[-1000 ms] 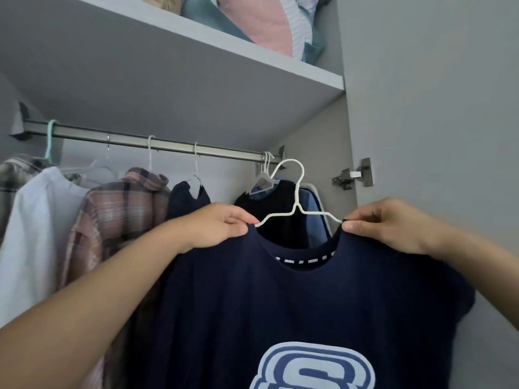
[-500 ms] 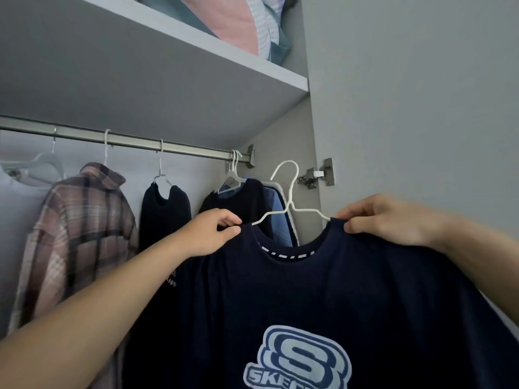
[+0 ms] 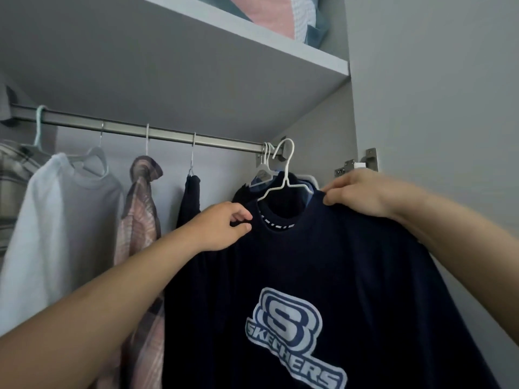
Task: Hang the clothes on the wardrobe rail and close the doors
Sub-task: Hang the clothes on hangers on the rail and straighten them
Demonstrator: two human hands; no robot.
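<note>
The person holds one navy cotton T-shirt with a pale blue printed logo [image 3: 295, 276] up in front of the brushed-metal wardrobe rail [image 3: 168, 134], spread by its two shoulders so that it stays square on the thin white wire hanger [image 3: 283, 175] threaded through its neck. The left hand [image 3: 222, 228] pinches the shoulder seam left of the collar between thumb and curled fingers; the right hand [image 3: 362, 192] grips the opposite shoulder, fingers folded over the cloth. The hanger's hook stands near the right end of the rail, level with it, but whether it is over the rail cannot be told; the shirt seems not yet hung. Along the rail, from its left end, hang a checked shirt at the frame's edge [image 3: 11, 186], a white sweatshirt [image 3: 56, 226], a pink plaid shirt [image 3: 140, 220], a narrow dark garment [image 3: 189, 203], and a dark-and-blue cluster [image 3: 280, 200] at the right end, too overlapped to count.
</note>
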